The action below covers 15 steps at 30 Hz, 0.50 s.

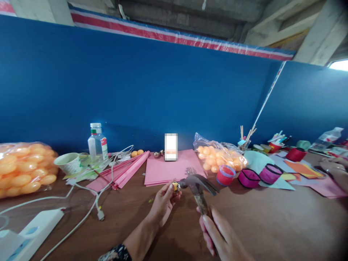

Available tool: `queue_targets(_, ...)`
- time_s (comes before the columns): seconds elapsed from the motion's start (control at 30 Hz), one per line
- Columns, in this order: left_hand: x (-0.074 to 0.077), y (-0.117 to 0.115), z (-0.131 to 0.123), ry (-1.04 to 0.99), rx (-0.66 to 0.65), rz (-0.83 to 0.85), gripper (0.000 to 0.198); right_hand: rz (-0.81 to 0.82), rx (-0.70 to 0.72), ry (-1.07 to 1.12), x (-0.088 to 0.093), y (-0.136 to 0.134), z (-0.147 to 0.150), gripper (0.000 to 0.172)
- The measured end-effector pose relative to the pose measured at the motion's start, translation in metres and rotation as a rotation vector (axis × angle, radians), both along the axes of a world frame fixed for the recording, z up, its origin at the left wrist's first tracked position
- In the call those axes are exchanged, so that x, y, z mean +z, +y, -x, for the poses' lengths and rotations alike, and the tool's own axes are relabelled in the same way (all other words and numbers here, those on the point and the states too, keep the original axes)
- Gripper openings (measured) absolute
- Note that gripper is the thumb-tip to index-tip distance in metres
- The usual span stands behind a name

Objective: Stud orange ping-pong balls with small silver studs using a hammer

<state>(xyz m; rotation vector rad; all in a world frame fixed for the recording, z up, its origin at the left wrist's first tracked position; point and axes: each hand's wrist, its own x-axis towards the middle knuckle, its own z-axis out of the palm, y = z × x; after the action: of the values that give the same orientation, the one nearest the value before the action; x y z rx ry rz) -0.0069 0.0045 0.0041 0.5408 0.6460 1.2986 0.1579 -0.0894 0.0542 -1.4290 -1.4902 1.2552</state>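
My left hand (164, 203) pinches a small round thing (176, 186), shiny silver with a yellow part, between thumb and fingers above the brown table. In my right hand (217, 232) is a claw hammer (201, 204), gripped by its worn handle with the head up. The striking face points left, right beside the small round thing; I cannot tell whether they touch. Just beyond both hands lie stacked pink sheets (160, 170). A few shiny silver balls (157, 154) rest at the back edge of that stack, next to an upright phone-like screen (171, 146) that is blurred out.
Bags of orange balls stand at left (24, 166) and right (214, 156). A white power strip (35, 232) and cables occupy the left, near a paper cup (69, 163) and bottle (97, 143). Rightward are ribbon rolls (248, 177), coloured paper (301, 168) and another person's hand (333, 170).
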Motion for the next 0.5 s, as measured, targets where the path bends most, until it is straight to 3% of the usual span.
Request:
queue_targets(0.2, 0.0015, -0.0009, -0.0007, 0.019, -0.003, 0.033, 0.045, 0.066, 0.044, 0.103, 0.0041, 0.0015, 0.0000, 0.035)
queue_targets(0.37, -0.0018, -0.0004, -0.0002, 0.012, -0.021, 0.008, 0.045, -0.004, -0.013, 0.101, 0.0063, 0.0011, -0.0028, 0.036)
queue_targets(0.5, -0.0018, -0.0006, 0.0007, 0.044, -0.032, 0.016, 0.044, 0.077, 0.019, 0.090, 0.0080, 0.0007, -0.0043, 0.038)
